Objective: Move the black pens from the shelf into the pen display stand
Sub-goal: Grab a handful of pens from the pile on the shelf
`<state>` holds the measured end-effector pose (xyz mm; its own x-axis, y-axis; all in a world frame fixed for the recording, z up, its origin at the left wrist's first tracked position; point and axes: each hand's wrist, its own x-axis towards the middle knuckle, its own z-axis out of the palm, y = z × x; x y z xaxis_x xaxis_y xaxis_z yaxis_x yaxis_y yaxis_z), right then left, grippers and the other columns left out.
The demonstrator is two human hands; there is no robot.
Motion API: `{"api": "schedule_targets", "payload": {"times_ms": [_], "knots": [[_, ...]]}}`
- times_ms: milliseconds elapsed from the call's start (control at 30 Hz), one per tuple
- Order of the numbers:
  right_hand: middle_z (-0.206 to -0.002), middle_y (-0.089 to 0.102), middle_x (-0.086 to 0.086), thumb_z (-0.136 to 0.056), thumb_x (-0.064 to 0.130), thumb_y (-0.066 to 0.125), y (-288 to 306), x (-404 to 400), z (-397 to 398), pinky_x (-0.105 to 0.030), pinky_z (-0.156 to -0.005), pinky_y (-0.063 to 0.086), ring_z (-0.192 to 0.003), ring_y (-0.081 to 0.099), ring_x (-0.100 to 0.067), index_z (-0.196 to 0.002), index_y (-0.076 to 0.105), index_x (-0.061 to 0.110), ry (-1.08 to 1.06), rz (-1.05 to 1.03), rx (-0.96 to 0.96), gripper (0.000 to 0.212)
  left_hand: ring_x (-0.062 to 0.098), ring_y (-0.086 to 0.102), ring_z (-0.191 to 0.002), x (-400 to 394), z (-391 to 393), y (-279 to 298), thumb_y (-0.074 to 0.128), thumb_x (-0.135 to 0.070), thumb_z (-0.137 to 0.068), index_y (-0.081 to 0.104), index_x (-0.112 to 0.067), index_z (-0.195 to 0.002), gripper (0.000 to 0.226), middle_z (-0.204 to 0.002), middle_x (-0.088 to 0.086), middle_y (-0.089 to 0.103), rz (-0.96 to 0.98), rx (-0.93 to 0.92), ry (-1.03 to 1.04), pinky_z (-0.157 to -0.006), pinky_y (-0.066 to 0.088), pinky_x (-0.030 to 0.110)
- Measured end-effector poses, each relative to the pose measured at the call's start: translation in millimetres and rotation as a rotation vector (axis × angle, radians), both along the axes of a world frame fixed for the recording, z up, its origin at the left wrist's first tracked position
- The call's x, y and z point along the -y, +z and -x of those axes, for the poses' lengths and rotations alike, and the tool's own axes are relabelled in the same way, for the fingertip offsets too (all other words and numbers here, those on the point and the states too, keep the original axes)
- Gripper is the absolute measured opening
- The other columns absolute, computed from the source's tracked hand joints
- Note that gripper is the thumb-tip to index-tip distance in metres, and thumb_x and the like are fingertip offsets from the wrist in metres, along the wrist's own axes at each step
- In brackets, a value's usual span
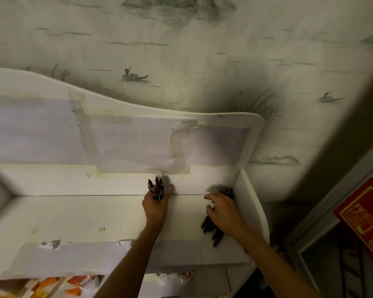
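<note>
1. Head view: we're mid-pickup, collecting black pens off the white shelf. The display stand isn't in view.
2. Left hand, frame centre: fingers curled round a bunch of pens, tips pointing to 12 o'clock.
3. Right hand, at 3 o'clock from the left: fingers spread and bent over the loose pens by the shelf's side wall; firm grip not confirmed.
4. Next, in our judgement: close on the loose pens, then find the stand.

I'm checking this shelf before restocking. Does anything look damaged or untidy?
Yes. The paper strip along the shelf's front edge is torn and ragged at its top left, and the sheets on the back panel are held with yellowed, crooked tape.
</note>
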<state>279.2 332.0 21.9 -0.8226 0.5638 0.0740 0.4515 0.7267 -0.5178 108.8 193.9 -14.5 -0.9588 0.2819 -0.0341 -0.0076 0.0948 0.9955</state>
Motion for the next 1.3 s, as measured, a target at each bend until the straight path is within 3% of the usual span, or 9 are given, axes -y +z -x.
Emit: {"api": "schedule_targets", "payload": {"times_ms": [100, 200, 333, 600, 700, 767, 900, 1067, 1300], "knots": [[-0.133, 0.058, 0.001, -0.098, 0.023, 0.056, 1, 0, -1, -0.033, -0.095, 0.052, -0.104, 0.060, -0.015, -0.133, 0.057, 0.023, 0.001, 0.008, -0.005, 0.036, 0.009, 0.064, -0.067, -3, -4, 3, 0.078, -0.058, -0.076, 0.068, -0.021, -0.074, 0.039, -0.068, -0.004, 0.070, 0.054, 0.005, -0.068, -0.064, 0.049, 0.026], [-0.135, 0.057, 0.002, -0.098, 0.023, 0.057, 1, 2, -3, -0.032, -0.096, 0.051, -0.105, 0.060, -0.015, -0.133, 0.057, 0.022, 0.004, 0.020, 0.002, 0.036, 0.001, 0.066, -0.064, 2, -7, 1, 0.078, -0.060, -0.075, 0.075, -0.020, -0.078, 0.040, -0.066, -0.008, 0.072, 0.119, -0.036, -0.166, -0.063, 0.048, 0.027], [-0.134, 0.058, 0.001, -0.098, 0.024, 0.056, 2, 4, -4, -0.033, -0.097, 0.050, -0.108, 0.059, -0.015, -0.133, 0.057, 0.022, 0.009, 0.020, -0.016, 0.035, 0.007, 0.062, -0.055, 5, -5, 5, 0.071, -0.065, -0.077, 0.069, -0.023, -0.069, 0.043, -0.066, -0.009, 0.071, 0.079, -0.094, -0.104, -0.060, 0.053, 0.032], [-0.136, 0.057, 0.002, -0.099, 0.025, 0.055, 10, 13, -3, -0.028, -0.102, 0.047, -0.119, 0.055, -0.014, -0.135, 0.056, 0.023, 0.019, 0.011, -0.012, 0.036, 0.001, 0.064, -0.066, 16, -6, -13, 0.069, -0.029, -0.093, 0.063, -0.027, -0.080, 0.014, -0.064, -0.007, 0.070, 0.208, -0.173, -0.180, -0.068, 0.048, 0.032], [-0.135, 0.057, 0.002, -0.098, 0.025, 0.055, 17, 18, 2, -0.029, -0.100, 0.048, -0.117, 0.057, -0.015, -0.135, 0.057, 0.023, 0.028, 0.003, -0.013, 0.036, -0.002, 0.065, -0.061, 24, -5, -5, 0.065, -0.041, -0.094, 0.065, -0.024, -0.093, 0.017, -0.061, -0.009, 0.070, 0.287, -0.206, -0.185, -0.072, 0.053, 0.031], [-0.132, 0.058, 0.002, -0.097, 0.024, 0.055, 23, 22, 8, -0.029, -0.097, 0.050, -0.111, 0.059, -0.015, -0.132, 0.059, 0.022, 0.044, -0.011, -0.035, 0.035, -0.002, 0.065, -0.053, 34, -5, 3, 0.063, -0.055, -0.091, 0.061, -0.033, -0.099, 0.024, -0.065, -0.009, 0.071, 0.351, -0.244, -0.169, -0.068, 0.053, 0.028], [-0.128, 0.060, 0.002, -0.096, 0.024, 0.057, 34, 37, 26, -0.031, -0.096, 0.050, -0.110, 0.059, -0.016, -0.129, 0.060, 0.023, 0.098, -0.023, -0.079, 0.033, 0.000, 0.067, -0.052, 60, 0, 25, 0.061, -0.066, -0.086, 0.062, -0.037, -0.089, 0.029, -0.060, -0.013, 0.070, 0.439, -0.252, -0.147, -0.064, 0.056, 0.029], [-0.125, 0.062, 0.004, -0.096, 0.025, 0.056, 52, 66, 55, -0.030, -0.097, 0.047, -0.112, 0.059, -0.016, -0.127, 0.061, 0.024, 0.196, -0.038, -0.116, 0.032, 0.028, 0.065, -0.047, 98, 10, 57, 0.069, -0.047, -0.089, 0.058, -0.010, -0.075, 0.042, -0.052, 0.007, 0.062, 0.143, 0.032, -0.217, -0.049, 0.056, 0.033], [-0.128, 0.061, 0.005, -0.096, 0.025, 0.056, 76, 125, 97, -0.032, -0.098, 0.048, -0.115, 0.059, -0.016, -0.129, 0.060, 0.024, 0.327, -0.023, -0.130, 0.034, 0.019, 0.051, -0.050, 174, 31, 93, 0.065, -0.038, -0.095, 0.049, -0.015, -0.088, 0.029, -0.064, 0.004, 0.051, -0.029, 0.188, -0.241, -0.052, 0.051, 0.033]]}}
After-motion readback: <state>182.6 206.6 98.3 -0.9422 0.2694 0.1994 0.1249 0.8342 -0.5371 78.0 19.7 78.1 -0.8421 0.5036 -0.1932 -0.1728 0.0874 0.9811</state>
